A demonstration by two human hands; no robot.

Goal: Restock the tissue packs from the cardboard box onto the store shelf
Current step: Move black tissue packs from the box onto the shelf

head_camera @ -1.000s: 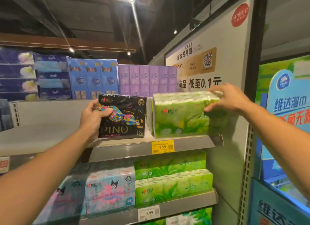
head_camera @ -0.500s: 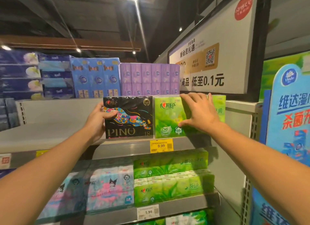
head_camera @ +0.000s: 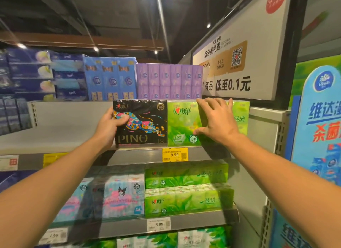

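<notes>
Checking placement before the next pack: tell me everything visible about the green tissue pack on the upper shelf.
The green tissue pack is a glossy plastic-wrapped block with leaf artwork and a 100% badge. It stands upright, face out, on the upper shelf, flush against the black PINO pack. The right hand presses flat on its front.

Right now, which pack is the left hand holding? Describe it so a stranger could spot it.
On the shelf edge above the yellow 9.99 price tag, two packs stand side by side. The left hand grips the black PINO pack; its neighbour is green.
</notes>
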